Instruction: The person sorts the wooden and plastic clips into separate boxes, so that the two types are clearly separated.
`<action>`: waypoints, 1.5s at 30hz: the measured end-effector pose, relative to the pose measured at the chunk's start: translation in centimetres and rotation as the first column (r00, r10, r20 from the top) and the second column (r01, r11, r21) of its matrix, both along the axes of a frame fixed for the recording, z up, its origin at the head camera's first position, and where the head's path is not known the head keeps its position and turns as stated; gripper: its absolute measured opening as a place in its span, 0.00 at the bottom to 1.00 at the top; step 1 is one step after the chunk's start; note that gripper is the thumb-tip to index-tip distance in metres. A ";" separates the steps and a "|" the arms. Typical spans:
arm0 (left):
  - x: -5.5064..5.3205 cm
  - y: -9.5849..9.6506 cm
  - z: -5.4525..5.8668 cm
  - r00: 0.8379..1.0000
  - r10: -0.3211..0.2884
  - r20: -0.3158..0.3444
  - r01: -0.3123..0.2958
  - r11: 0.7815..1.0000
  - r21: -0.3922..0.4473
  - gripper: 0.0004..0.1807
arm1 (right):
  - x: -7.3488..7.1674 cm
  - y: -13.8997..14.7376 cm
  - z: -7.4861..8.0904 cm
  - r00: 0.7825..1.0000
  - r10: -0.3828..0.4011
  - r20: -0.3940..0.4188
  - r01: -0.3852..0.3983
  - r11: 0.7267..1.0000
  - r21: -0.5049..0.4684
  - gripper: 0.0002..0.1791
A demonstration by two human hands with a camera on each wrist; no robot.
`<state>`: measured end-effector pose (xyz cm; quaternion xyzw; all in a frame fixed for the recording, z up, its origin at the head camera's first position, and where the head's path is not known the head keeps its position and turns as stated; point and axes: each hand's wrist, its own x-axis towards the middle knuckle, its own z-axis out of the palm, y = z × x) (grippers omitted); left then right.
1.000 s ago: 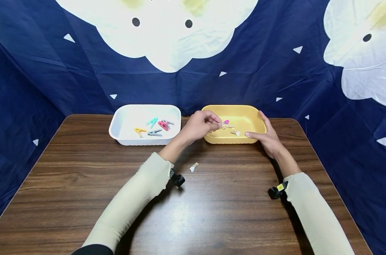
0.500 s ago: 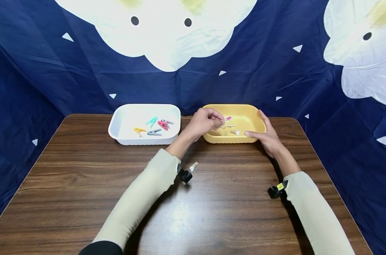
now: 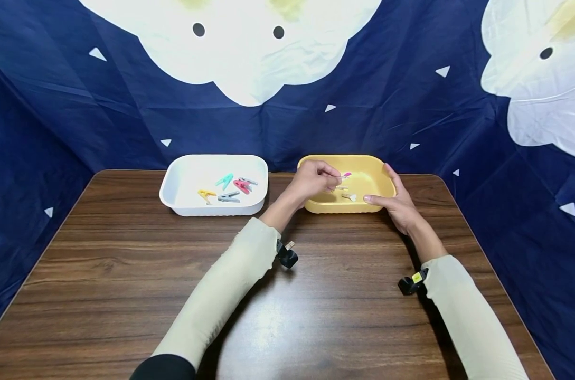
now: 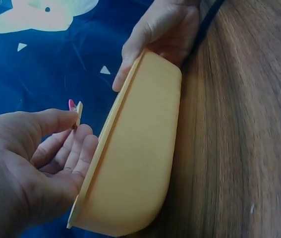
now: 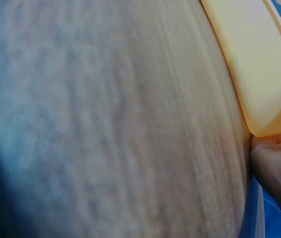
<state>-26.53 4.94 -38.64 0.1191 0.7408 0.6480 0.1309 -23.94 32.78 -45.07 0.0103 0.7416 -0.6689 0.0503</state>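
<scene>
My left hand (image 3: 313,180) is over the left part of the yellow plastic bin (image 3: 344,209), pinching a small wooden clothespin (image 4: 79,114) with a pink tip between thumb and fingers. In the left wrist view the clothespin stands above the bin's rim. My right hand (image 3: 400,210) grips the bin's right end, its thumb at the near rim and fingers along the outer side. Inside the bin lie a mini clothespin with a white heart (image 3: 349,197) and another small wooden clothespin (image 3: 342,188); my left hand hides part of the bin's floor.
A white plastic bin (image 3: 211,211) to the left holds several larger plastic clothespins (image 3: 242,186) in teal, red, yellow and grey. One small wooden clothespin (image 3: 290,245) lies on the brown table (image 3: 102,274), partly behind my left wrist camera. A blue cloth (image 3: 287,132) hangs behind.
My left hand has moved right over the yellow bin, carrying the pink-tipped clothespin. The left forearm now partly covers the loose clothespin on the table. My right hand stays on the bin.
</scene>
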 end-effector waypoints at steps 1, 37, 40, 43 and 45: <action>0.0 0.1 0.0 1.000 -0.002 0.004 0.002 1.000 0.003 0.06 | 0.0 0.0 0.0 1.000 0.000 0.000 0.000 1.000 0.003 0.65; -1.3 3.6 0.5 0.993 0.015 0.114 -0.007 0.998 -0.064 0.07 | 0.0 0.0 -0.1 1.000 0.000 -0.001 0.000 1.000 -0.014 0.65; -1.3 3.5 0.5 0.995 -0.002 0.104 0.009 0.998 -0.067 0.08 | 0.0 0.1 -0.1 1.000 -0.001 0.001 0.001 1.000 -0.008 0.65; -1.3 3.3 0.4 0.995 -0.017 0.098 0.024 0.997 -0.068 0.09 | 0.0 0.1 -0.1 1.000 -0.002 0.004 0.002 1.000 -0.011 0.65; -1.3 3.2 0.4 0.995 -0.025 0.098 0.032 0.997 -0.067 0.09 | 0.0 0.1 -0.1 1.000 -0.004 0.004 0.004 1.000 -0.013 0.64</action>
